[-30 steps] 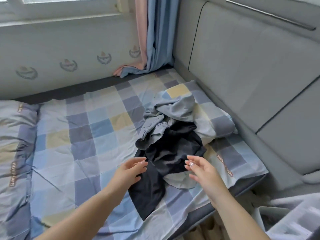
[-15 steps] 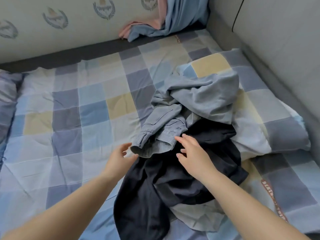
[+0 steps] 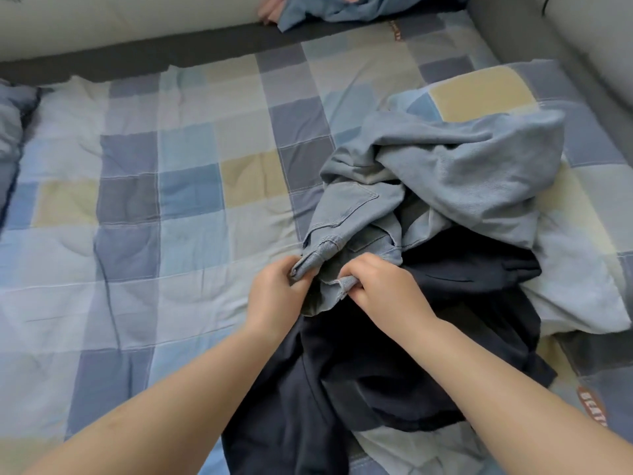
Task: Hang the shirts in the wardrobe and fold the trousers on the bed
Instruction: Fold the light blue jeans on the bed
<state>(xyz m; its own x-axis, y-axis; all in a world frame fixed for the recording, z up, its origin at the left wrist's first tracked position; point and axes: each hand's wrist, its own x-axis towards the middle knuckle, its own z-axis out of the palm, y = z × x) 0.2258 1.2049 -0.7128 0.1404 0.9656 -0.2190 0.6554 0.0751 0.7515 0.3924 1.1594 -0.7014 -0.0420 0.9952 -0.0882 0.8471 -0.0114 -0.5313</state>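
Note:
A pile of clothes lies on the right half of the checked bed cover (image 3: 191, 200). Pale blue jeans (image 3: 352, 214) stick out of the pile toward me, and both hands pinch their waistband edge. My left hand (image 3: 274, 293) grips the left end of the band and my right hand (image 3: 380, 286) grips it a short way to the right. A light blue-grey garment (image 3: 462, 166) is bunched over the jeans at the back. A dark navy garment (image 3: 411, 337) spreads beneath and in front of them, partly under my right forearm.
A checked pillow (image 3: 582, 255) sits under the pile at the right, against the grey padded headboard (image 3: 589, 39). Blue and pink curtain ends (image 3: 342, 8) rest on the bed's far edge. A rumpled quilt (image 3: 10, 132) lies at the far left.
The view has closed in on the pile. Both hands, open and apart before, have reached the jeans and closed on the waistband edge.

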